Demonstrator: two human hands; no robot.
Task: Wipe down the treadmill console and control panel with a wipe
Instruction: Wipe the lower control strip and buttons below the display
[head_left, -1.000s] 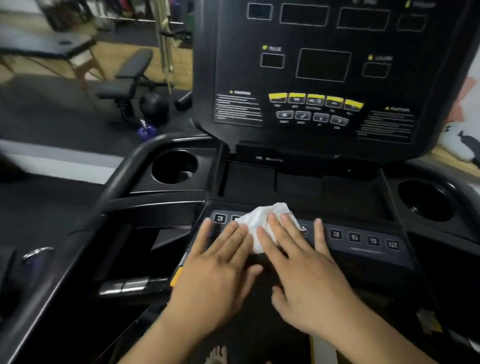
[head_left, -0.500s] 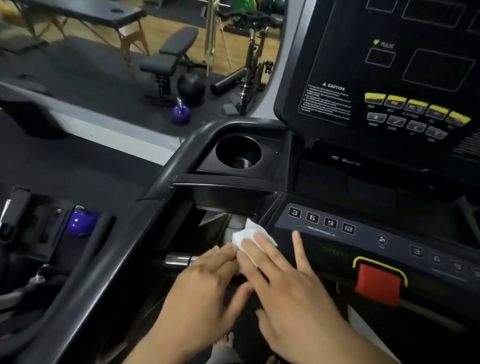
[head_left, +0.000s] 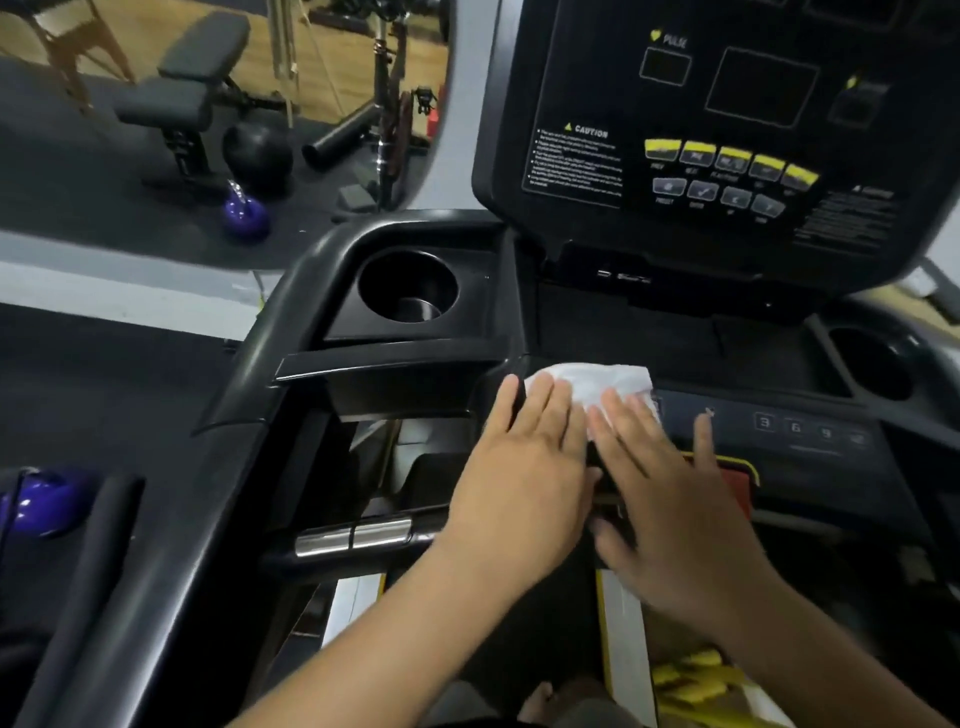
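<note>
Fingers of left hand, right hand pressing one wipe, two cupholders

A gym, shown by the treadmill console, padded bench, black ball and purple kettlebell.

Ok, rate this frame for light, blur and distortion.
Head view, light: dim overall, the black console swallowing detail, a glint on the metal grip. Head view, blur: the right hand is smeared by motion on the wipe, the left hand is sharper, and the number keys are soft. Head view, distortion: the wide angle bows the handrail.
</note>
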